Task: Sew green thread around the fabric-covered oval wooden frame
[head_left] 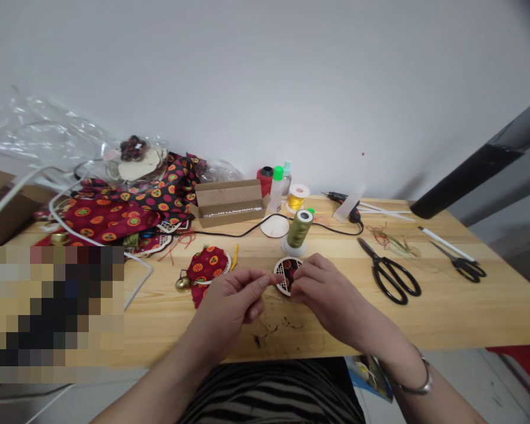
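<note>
Both my hands meet over the wooden table [446,318] at a small round disc [286,272] with a white lattice rim and red patterned cloth. My left hand [234,303] pinches its left edge with closed fingertips. My right hand [324,294] grips its right side, fingers curled. A finished round red patterned pouch [207,265] with a brass bell [182,282] lies just left of my left hand. An olive-green thread spool [299,228] stands upright right behind the disc.
Large black scissors [391,272] and smaller scissors [461,265] lie to the right. A pile of red patterned cloth [128,206], an open cardboard box [229,203], bottles [277,185], a glue gun [342,200] and a black cord [335,229] sit behind. A blurred-out patch [53,312] covers the left.
</note>
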`<state>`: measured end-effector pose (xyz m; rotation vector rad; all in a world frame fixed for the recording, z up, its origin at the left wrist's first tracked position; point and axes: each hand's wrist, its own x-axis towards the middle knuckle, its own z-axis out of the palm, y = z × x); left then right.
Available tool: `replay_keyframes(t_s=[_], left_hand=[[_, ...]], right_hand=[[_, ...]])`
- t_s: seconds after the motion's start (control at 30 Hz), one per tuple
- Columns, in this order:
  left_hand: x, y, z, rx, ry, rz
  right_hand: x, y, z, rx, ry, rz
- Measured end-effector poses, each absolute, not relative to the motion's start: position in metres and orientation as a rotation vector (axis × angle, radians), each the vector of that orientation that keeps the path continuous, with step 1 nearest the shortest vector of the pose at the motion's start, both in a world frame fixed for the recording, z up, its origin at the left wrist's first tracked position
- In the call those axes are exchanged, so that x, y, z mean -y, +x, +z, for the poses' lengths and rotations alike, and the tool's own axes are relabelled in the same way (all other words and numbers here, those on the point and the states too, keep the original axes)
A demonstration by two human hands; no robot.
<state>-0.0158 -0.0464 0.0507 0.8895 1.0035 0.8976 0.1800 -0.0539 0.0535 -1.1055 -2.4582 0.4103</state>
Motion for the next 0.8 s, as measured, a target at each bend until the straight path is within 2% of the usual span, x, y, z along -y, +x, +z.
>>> replay_keyframes(t_s=[0.17, 0.6, 0.8], left_hand=[[0.044, -0.01, 0.051, -0.985, 0.895, 0.817], [0.04, -0.017, 0.052, -1.035, 0.837, 0.975], [0.041, -0.014, 0.048, -1.054, 0.869, 0.88]], right_hand=[[0.048, 0.182, 0.064, 2.459, -1.131, 0.352], [0.063, 0.168, 0.029, 2.892, -0.973, 0.09], [0.057, 0.179, 0.035, 2.752, -1.035, 0.182]])
